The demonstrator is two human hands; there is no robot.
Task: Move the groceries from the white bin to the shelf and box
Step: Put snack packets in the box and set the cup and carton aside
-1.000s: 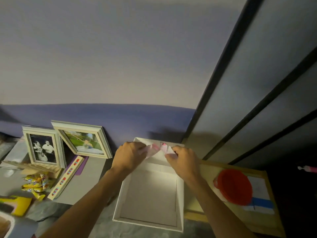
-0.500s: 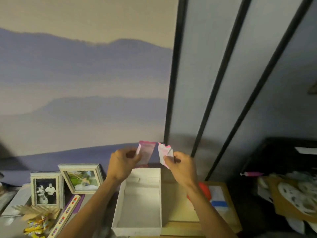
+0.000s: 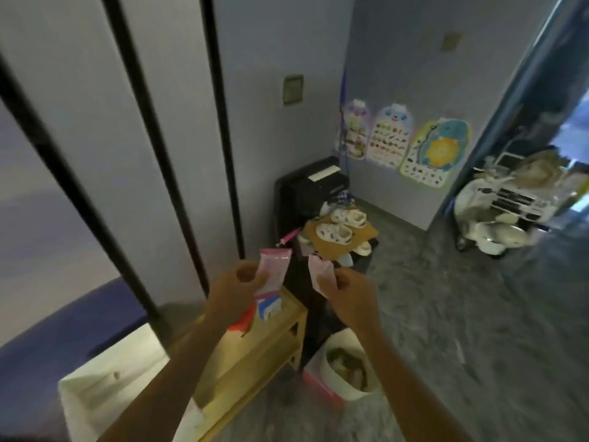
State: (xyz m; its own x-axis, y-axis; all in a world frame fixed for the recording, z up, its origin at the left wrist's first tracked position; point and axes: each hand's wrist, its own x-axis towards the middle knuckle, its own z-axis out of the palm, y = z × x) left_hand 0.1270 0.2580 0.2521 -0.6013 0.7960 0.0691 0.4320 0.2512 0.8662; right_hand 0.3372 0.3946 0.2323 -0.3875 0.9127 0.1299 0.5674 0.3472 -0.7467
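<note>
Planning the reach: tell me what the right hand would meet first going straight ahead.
Probably the dark cabinet with pale sandals piled on top, beyond the right hand and its pink packet; depth is unclear.

This is a home, a lived-in room with a child in it. Three bright children's picture charts (image 3: 411,141) hang on the wall at upper right, and below them small white sandals (image 3: 338,229) sit piled on a dark shoe rack (image 3: 299,199). At the right edge, in an open doorway, stands a white ride-on toy car (image 3: 500,215). A low wooden shelf (image 3: 271,339) sits at lower centre, with a white bin (image 3: 344,368) on the grey marbled floor (image 3: 462,314) beside it.
</note>
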